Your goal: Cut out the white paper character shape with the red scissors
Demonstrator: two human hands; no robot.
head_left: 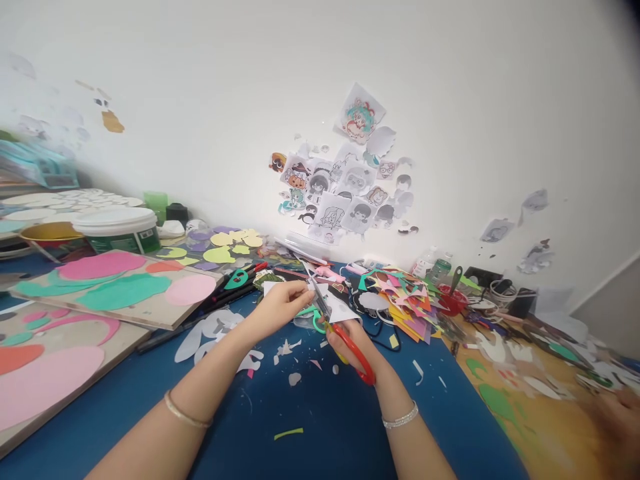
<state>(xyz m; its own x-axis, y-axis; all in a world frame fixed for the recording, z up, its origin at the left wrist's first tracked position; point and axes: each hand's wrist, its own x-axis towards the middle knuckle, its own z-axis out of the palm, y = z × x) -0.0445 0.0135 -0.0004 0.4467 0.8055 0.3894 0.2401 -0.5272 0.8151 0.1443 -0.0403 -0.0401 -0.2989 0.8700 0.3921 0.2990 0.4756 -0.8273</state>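
Observation:
Near the middle of the view, my left hand (284, 301) is closed, fingertips pinched at the white paper (341, 309) beside the scissor blades. My right hand (351, 339) is wrapped round the scissors (358, 353), which have red handles. Their metal blades point up and to the left, towards the fingertips of my left hand. Small paper scraps (295, 379) lie on the blue mat (320, 427) below my hands, with a yellow-green strip (289, 434) nearer the front.
Boards (193, 308) with coloured cut shapes and a white-lidded tub (115, 223) stand left. Coloured paper pieces (407, 303) are heaped right of my hands, near a red bowl (451, 301). Drawings (333, 212) cover part of the wall. A blurred hand (617, 413) shows at far right.

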